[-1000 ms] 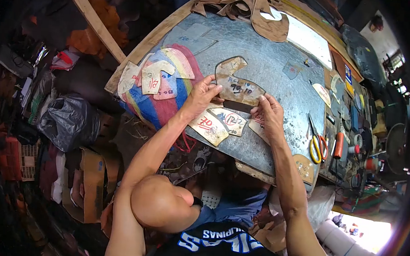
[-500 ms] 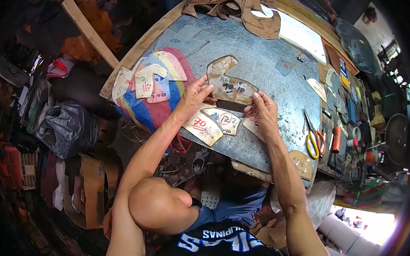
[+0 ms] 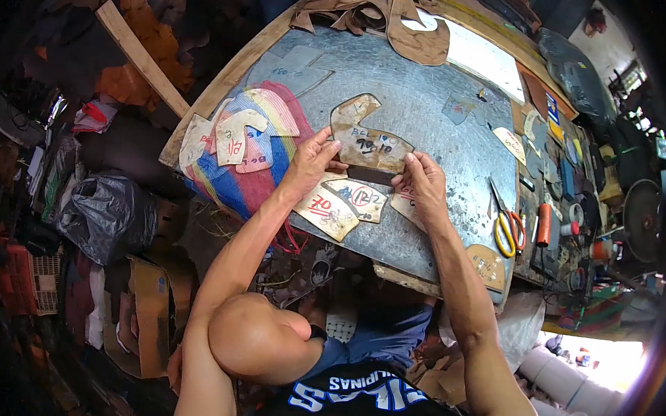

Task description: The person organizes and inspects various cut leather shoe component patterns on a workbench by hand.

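Note:
Between my two hands I hold a stained, curved pattern template point(image 3: 373, 146) with a dark edge and handwritten marks, raised over the worktable point(image 3: 420, 89). My left hand point(image 3: 314, 159) pinches its left end, thumb on top. At its right end, my right hand point(image 3: 425, 181) grips it the same way. Below it on the tabletop lie a template marked 70 in red point(image 3: 325, 209), one with a circled 12 point(image 3: 365, 195), and another partly hidden by my right hand point(image 3: 406, 204). More pale templates point(image 3: 232, 140) rest on a striped mesh bag point(image 3: 256, 179) at the left.
Yellow-handled scissors point(image 3: 505, 234) and an orange-handled tool point(image 3: 544, 225) lie at the right. Brown leather pieces point(image 3: 418, 44) and a white sheet point(image 3: 484, 58) sit along the far edge. A black plastic bag point(image 3: 110, 213) and a cardboard box point(image 3: 154, 312) are on the left.
The view has shifted slightly, moving the table and its contents a little within the frame. Both hands keep their hold on the template, which stays over the same part of the table.

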Tool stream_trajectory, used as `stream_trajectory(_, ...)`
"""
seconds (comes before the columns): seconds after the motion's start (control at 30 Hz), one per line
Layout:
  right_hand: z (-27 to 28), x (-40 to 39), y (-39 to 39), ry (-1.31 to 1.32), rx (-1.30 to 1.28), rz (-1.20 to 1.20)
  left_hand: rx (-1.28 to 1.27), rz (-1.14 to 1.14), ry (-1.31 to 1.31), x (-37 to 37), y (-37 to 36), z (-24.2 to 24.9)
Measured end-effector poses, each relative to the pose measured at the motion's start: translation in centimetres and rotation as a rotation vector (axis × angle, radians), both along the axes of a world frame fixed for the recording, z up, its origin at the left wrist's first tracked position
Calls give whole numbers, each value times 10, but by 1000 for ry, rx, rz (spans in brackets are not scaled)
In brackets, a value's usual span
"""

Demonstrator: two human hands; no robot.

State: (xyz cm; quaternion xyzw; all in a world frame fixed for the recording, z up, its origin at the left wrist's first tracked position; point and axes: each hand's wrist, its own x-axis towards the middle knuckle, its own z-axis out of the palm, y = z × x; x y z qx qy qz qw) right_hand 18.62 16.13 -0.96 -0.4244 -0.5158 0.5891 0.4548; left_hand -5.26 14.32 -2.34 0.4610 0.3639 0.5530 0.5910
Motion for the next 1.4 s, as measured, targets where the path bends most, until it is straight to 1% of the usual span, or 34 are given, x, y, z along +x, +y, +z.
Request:
stream_trajectory(0.2, 2, -1, -1, -6, 7, -4, 2, -2, 33, -1, 1, -1)
stream_trajectory(1.2, 4, -2, -2, -4, -31, -9, 1, -6, -22, 0, 1, -1)
stream_trajectory(1.4, 0, -1, 0, -4, -10, -2, -23, -5, 29, -2, 0, 0)
